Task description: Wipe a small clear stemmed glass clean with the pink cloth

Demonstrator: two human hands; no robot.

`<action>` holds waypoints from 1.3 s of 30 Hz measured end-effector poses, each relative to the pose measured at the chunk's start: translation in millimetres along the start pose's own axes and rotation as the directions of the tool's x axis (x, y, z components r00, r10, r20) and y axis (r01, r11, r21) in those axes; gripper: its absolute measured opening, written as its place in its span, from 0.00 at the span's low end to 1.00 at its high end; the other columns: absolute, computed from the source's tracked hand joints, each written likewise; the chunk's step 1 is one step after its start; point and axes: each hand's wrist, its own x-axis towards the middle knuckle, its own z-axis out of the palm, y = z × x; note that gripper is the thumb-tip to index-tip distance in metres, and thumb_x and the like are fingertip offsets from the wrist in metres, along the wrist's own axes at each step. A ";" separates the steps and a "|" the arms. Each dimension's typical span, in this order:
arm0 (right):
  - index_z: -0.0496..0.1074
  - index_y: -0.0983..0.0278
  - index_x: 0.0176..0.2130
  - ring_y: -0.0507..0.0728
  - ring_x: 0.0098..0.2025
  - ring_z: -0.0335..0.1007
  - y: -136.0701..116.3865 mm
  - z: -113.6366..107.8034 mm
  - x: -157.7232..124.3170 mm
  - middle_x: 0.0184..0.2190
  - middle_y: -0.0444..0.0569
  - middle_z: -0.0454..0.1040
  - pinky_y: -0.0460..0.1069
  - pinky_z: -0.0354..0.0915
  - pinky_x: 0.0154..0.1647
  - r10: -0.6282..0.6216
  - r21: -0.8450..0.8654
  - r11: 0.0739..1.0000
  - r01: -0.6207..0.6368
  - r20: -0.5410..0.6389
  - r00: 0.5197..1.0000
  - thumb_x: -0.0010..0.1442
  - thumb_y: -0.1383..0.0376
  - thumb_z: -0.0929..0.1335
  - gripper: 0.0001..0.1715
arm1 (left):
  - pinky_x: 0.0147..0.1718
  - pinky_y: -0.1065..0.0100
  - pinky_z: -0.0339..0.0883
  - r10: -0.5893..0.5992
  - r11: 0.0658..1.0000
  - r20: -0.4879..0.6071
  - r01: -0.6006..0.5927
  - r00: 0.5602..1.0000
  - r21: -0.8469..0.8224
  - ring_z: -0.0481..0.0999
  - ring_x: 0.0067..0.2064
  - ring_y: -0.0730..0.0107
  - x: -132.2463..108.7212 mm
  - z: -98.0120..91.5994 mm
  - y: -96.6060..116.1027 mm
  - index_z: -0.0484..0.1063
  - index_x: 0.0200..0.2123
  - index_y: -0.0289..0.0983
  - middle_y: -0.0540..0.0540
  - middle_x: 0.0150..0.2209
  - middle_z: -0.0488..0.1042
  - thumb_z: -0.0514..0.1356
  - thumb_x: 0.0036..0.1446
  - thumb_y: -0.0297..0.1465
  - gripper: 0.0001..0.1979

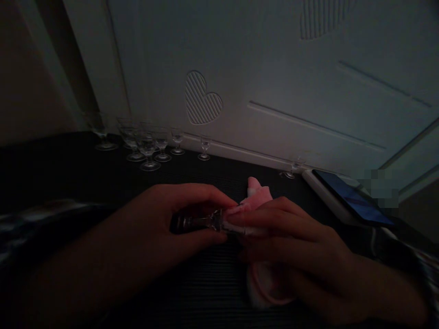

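The scene is dim. My left hand (178, 214) grips a small stemmed glass (200, 222) lying sideways above the dark ribbed tabletop (68, 178). My right hand (291, 233) holds a pink cloth (259, 196) wrapped around the bowl end of that glass, fingers pressed on it. More of the cloth hangs below my right palm. The bowl of the glass is hidden inside the cloth.
Several small stemmed glasses (148, 151) stand in a cluster at the back left along the white panelled wall (274, 68). One lone glass (205, 148) stands further right, another (290, 171) by the wall. A phone (353, 198) lies on a white object at right.
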 end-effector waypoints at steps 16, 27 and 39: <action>0.87 0.68 0.59 0.63 0.82 0.86 -5.8 -2.2 -1.2 0.79 0.68 0.88 0.55 0.76 0.89 0.094 0.046 0.994 -0.098 0.079 0.992 0.86 0.73 0.71 0.13 | 0.59 0.72 0.88 -0.015 0.999 -0.036 0.016 0.999 0.046 0.96 0.53 0.61 -3.8 2.1 3.8 0.99 0.52 0.65 0.60 0.49 0.99 0.76 0.76 0.62 0.16; 0.89 0.71 0.60 0.63 0.77 0.89 -4.8 -2.3 1.1 0.76 0.66 0.91 0.52 0.77 0.87 0.069 0.017 0.997 -0.070 0.048 0.996 0.88 0.71 0.72 0.13 | 0.60 0.60 0.93 -0.017 0.991 -0.070 0.026 0.997 0.131 0.96 0.60 0.47 4.6 6.1 4.2 0.97 0.62 0.59 0.50 0.51 0.98 0.79 0.68 0.54 0.23; 0.88 0.68 0.61 0.62 0.81 0.87 -6.8 -5.3 1.0 0.79 0.66 0.90 0.54 0.77 0.88 0.093 0.012 0.995 -0.094 0.073 0.993 0.89 0.70 0.70 0.14 | 0.59 0.57 0.94 -0.058 0.997 0.021 0.057 0.998 0.056 0.97 0.55 0.46 4.3 2.8 7.7 0.99 0.58 0.57 0.50 0.45 0.98 0.80 0.67 0.58 0.22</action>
